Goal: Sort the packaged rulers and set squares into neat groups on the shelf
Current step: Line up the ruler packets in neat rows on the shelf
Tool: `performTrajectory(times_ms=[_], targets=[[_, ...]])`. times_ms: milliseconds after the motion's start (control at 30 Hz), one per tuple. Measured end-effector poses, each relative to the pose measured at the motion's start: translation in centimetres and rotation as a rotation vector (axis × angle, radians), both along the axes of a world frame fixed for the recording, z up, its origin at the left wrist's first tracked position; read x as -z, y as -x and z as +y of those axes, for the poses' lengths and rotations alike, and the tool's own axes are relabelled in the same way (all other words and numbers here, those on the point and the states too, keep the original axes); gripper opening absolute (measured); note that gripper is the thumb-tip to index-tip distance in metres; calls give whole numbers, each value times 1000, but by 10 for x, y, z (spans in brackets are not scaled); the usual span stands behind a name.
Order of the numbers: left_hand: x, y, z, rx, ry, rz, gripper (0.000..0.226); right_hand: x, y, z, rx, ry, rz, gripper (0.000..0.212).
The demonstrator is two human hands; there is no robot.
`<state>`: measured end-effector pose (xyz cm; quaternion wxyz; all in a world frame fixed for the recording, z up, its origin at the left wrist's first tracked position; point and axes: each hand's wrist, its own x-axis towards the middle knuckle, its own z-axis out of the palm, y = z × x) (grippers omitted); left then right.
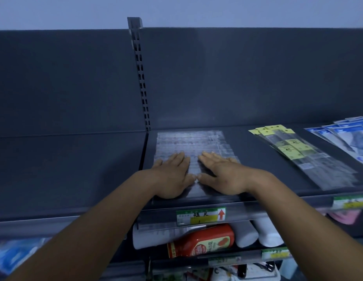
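Head view looks down on a dark grey shelf point(257, 159) with a slotted upright point(142, 78) at its back panel. Both bare forearms reach in from below, angled toward each other, and the two hands lie flat, palms down, side by side on a stack of clear packaged rulers point(188, 142) at the left end of this shelf bay. The left hand point(173, 175) has its fingers straight and together, pressing on the packs; the right hand point(223, 175) lies the same way, fingers straight and slightly spread, its thumb tip almost meeting the left thumb. Neither hand curls round anything. The clear packs are fanned in a stepped pile from the back panel toward the front edge.

To the right, well apart from the hands, lies a fanned group of yellow-headed ruler packs point(292, 147), their labels too small to read, and beyond them at the far right a group of blue-and-white packs point(347, 136).

On the front rail just below the hands sits a green, white and yellow price tag point(199, 216) with a red arrow pointing up; its handwritten characters are blurred. Under the shelf a red ketchup bottle point(203, 242) lies on its side beside white rolls point(263, 232).
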<state>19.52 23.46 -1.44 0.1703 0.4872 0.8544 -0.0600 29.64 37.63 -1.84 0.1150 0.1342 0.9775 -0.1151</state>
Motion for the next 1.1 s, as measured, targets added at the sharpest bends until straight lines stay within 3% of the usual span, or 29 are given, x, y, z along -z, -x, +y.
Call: performTrajectory(times_ms=[200,467,733,867,1100], targets=[[-3,-1,4,12,-36,42,66,1,-1,-1,9,7,93,69],[-8,-26,36,-26,-380,75,58,-2,-19,24,73,20,334,57],[-13,-83,109,-9,-584,51,38,-13,-69,98,82,-30,417,50],[-10,-115,157,-5,-597,17,37,-15,-101,144,104,-48,427,41],[0,-154,214,-92,-544,-23,41,-8,-137,201,175,-39,346,49]])
